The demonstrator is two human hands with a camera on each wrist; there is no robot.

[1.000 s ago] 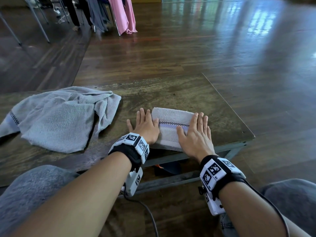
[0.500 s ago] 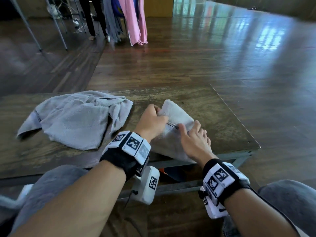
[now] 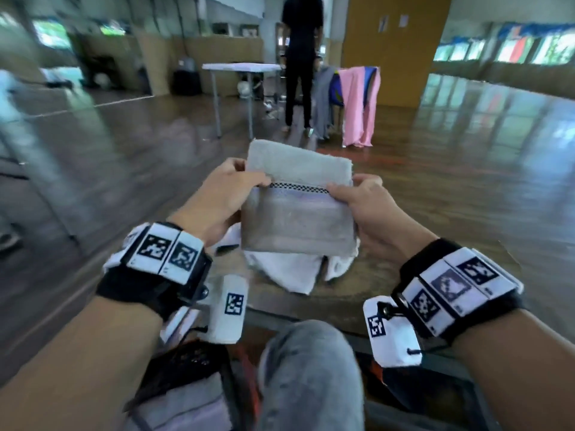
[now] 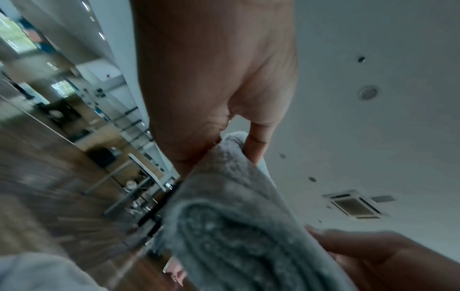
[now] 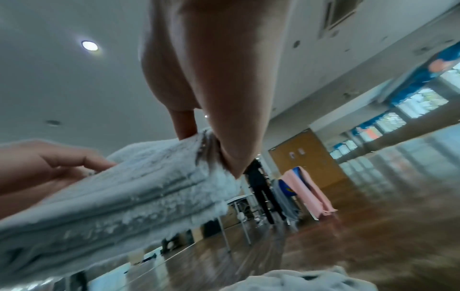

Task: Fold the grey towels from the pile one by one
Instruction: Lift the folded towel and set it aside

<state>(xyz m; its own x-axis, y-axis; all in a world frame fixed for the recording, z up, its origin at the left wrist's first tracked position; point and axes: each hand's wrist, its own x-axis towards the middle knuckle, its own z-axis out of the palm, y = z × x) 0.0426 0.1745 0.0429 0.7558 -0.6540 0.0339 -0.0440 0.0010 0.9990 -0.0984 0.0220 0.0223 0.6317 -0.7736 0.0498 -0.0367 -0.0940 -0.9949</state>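
A folded grey towel [image 3: 298, 209] with a black-and-white checked band is held up in the air between both hands. My left hand [image 3: 224, 194] grips its left edge, thumb on the front face. My right hand [image 3: 364, 203] grips the right edge the same way. The left wrist view shows the folded towel [image 4: 236, 226] pinched between thumb and fingers [image 4: 256, 145]; the right wrist view shows the folded towel's [image 5: 129, 189] layered edge held the same way. Below the folded towel, a loose pale towel [image 3: 292, 272] lies crumpled on the low wooden table [image 3: 373, 275].
My grey-trousered knee [image 3: 311, 368] is in front of the table's near edge. Across the shiny wooden floor stand a person in black [image 3: 300, 60], a white folding table [image 3: 239, 68] and a rack with pink and grey cloths [image 3: 357, 104].
Both hands went from pressing the folded towel flat on the table to gripping its sides and lifting it into the air. The head view has swung up and left.
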